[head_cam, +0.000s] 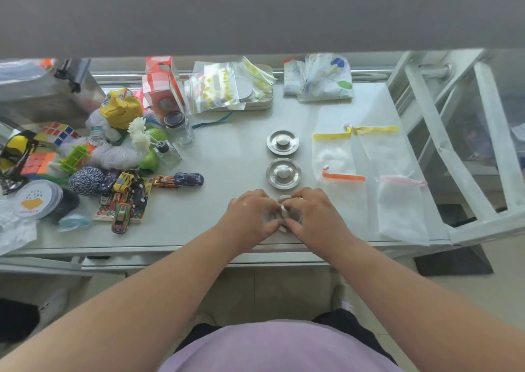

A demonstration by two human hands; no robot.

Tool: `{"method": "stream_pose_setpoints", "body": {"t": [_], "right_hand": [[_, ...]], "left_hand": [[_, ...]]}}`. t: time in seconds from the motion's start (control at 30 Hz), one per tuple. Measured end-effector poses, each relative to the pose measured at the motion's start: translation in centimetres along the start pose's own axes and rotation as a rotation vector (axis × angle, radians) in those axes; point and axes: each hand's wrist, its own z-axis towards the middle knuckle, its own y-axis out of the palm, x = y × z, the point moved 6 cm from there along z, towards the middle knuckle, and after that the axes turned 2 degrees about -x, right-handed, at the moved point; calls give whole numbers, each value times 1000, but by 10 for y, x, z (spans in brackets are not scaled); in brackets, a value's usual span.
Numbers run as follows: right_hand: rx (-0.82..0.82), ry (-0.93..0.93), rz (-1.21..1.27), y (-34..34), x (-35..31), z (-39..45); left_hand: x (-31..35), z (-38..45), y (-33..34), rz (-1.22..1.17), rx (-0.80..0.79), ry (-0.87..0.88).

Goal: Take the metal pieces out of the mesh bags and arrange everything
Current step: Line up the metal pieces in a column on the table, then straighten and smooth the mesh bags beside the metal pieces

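Observation:
Two round metal pieces lie on the table in a line, one farther [283,142] and one nearer [283,173]. Just below them a third metal piece [284,199] sits between my hands, mostly hidden by my fingers. My left hand [250,215] and my right hand [312,215] both close on it from either side; whether mesh still covers it I cannot tell. To the right lie flat white mesh bags: two with yellow ribbons [331,136] [376,129], one with an orange ribbon [343,176], one with a pink drawstring [399,201].
A heap of toys fills the left of the table: toy cars [127,192], cubes [56,133], yarn, small jars [179,128]. Zip bags on a white tray [227,87] and folded cloth [318,77] stand at the back. The table's front edge [170,248] runs just below my hands.

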Motion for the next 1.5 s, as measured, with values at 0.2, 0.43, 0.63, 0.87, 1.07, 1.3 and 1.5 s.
{"method": "stream_pose_setpoints", "body": {"t": [0.2,0.43,0.63,0.87,1.07,1.3,1.5], "right_hand": [[9,18,-7,3,0,-1],[52,37,39,-14,16,-7],[-28,42,19,-18,24,7],[170,191,-69,-69,69,26],[155,436,20,-105,135,48],[173,536,94,-114,166,94],[63,570,-22,-107,174,130]], "left_hand": [[-3,-1,-6,33,-11,4],[-10,2,-7,40,46,-19],[-3,27,-17,99,56,-44],[35,51,-13,130,84,101],[73,120,-11,361,38,105],[84,206,-21,529,70,25],[84,240,-14,716,32,-59]]}}
